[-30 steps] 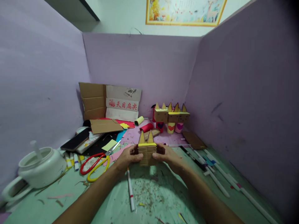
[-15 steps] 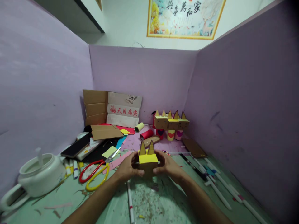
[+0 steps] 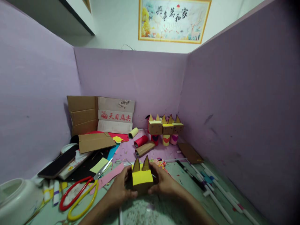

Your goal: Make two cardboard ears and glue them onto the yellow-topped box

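Observation:
Between my two hands is a small cardboard box (image 3: 142, 178) with a yellow top and two pointed brown ears standing up from its back edge. My left hand (image 3: 123, 185) grips its left side, thumb toward the front. On the opposite side my right hand (image 3: 160, 178) holds it the same way. The lower front of the box lies in shade. Just left of my left hand lie a pink paper strip (image 3: 110, 175) and scissors (image 3: 81, 197) with one red and one yellow handle.
Three eared box figures (image 3: 166, 128) on paper tubes stand at the back. Loose tubes (image 3: 140, 141) lie before them. Markers and white sticks (image 3: 217, 200) spread along the right. A white pot (image 3: 18, 200), a phone (image 3: 57, 162) and cardboard (image 3: 96, 142) occupy the left.
The view has shifted, so the background sits further left. The box, still between both hands, appears lower and shows more of its yellow top.

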Demonstrator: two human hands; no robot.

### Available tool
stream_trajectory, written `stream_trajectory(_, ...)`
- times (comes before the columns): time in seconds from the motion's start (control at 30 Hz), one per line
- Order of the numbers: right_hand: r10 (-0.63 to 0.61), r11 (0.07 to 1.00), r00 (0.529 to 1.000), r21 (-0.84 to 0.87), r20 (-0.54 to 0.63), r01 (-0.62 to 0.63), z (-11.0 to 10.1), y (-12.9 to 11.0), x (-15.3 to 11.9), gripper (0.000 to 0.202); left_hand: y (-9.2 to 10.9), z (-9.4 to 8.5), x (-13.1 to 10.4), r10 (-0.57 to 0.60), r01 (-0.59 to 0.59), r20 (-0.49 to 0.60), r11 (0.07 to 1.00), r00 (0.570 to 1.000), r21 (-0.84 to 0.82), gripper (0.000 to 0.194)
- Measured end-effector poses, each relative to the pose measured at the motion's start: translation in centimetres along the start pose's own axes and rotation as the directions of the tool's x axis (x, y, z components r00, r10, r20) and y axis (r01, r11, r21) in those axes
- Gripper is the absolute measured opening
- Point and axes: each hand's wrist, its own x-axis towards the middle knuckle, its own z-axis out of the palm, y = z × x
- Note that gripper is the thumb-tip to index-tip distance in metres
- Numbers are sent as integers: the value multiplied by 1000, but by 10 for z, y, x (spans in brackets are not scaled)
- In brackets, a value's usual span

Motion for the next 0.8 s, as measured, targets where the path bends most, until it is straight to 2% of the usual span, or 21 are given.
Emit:
stream_trajectory(0.27,48,996,999,74,16,-49,3,-3,-3,78,14,1,-1,-33,32,8,995,999,98,69)
stream_trajectory(0.37,92,993,996,77,-7,-92,3,-4,-3,82,15,0,-1,-69,69,-5,988,998,138,69)
stream_trajectory(0.5,92,992,996,84,11,-92,0,0,-3,84,16,-1,0,-86,86,-12,981,996,172,71)
stream_trajectory(0.8,155,988,988,-12,-21,-156,0,-4,-7,89,18,1,0,-98,104,-39,966,994,235,71)
